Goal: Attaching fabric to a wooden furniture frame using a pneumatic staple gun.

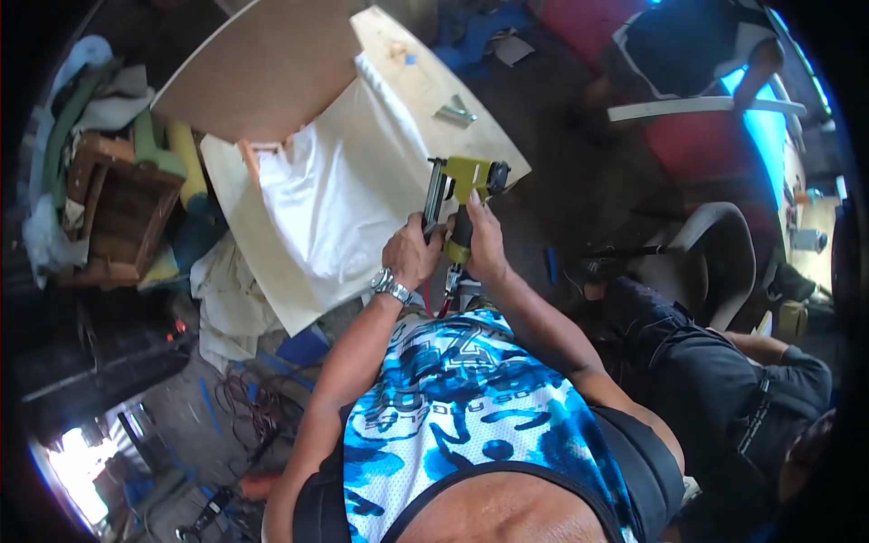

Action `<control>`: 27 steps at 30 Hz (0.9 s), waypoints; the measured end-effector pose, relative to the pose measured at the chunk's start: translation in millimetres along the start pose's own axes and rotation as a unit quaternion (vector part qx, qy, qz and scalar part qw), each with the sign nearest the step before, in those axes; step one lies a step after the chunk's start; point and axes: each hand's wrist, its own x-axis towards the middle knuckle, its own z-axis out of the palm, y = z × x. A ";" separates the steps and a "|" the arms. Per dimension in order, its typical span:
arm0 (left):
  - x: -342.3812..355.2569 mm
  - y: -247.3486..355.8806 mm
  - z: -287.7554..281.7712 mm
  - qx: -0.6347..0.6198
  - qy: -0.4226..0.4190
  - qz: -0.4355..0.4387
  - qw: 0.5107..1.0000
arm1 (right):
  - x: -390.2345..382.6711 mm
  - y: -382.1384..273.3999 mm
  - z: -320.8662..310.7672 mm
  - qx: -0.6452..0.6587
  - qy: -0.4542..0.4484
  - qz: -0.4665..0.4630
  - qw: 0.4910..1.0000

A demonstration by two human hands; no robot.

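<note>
I hold an olive-green pneumatic staple gun (471, 176) upright in front of me. My left hand (411, 253) grips it low on its metal magazine, fingers wrapped round. My right hand (486, 237) is closed round its dark handle, thumb up along the side, with the air fitting and red hose (446, 303) hanging below. Just beyond it lies a pale board (489, 172) with white cloth (326, 190) spread on it. A small metal piece (455, 113), perhaps a strip of staples, rests on the board. A brown panel (253, 63) stands at the board's far left.
Foam rolls and a wooden frame (113, 208) are piled at left. Hoses and cords (240, 398) litter the floor. A person (742, 389) sits close at my right; another person (679, 54) works at a red piece at the upper right. A curved chair (724, 235) stands between them.
</note>
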 end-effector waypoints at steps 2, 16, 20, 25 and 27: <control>0.5 15.3 1.0 0.035 -0.013 -0.007 0.999 | -5.8 -5.2 -4.5 0.003 0.035 -0.035 0.999; -51.7 70.7 -35.4 -0.131 -0.065 0.245 0.959 | -1.6 -95.6 -80.2 0.131 -0.024 -0.164 0.977; -47.6 41.6 -30.9 -0.144 -0.012 0.109 0.983 | 0.9 -112.1 -84.2 0.159 -0.005 -0.213 0.964; -21.0 45.7 -62.6 -0.080 0.060 0.213 0.972 | 16.0 -94.2 -96.2 0.153 -0.044 -0.202 0.966; -16.7 71.0 -81.2 -0.079 0.084 0.223 0.968 | 21.4 -84.8 -91.3 0.100 -0.010 -0.213 0.972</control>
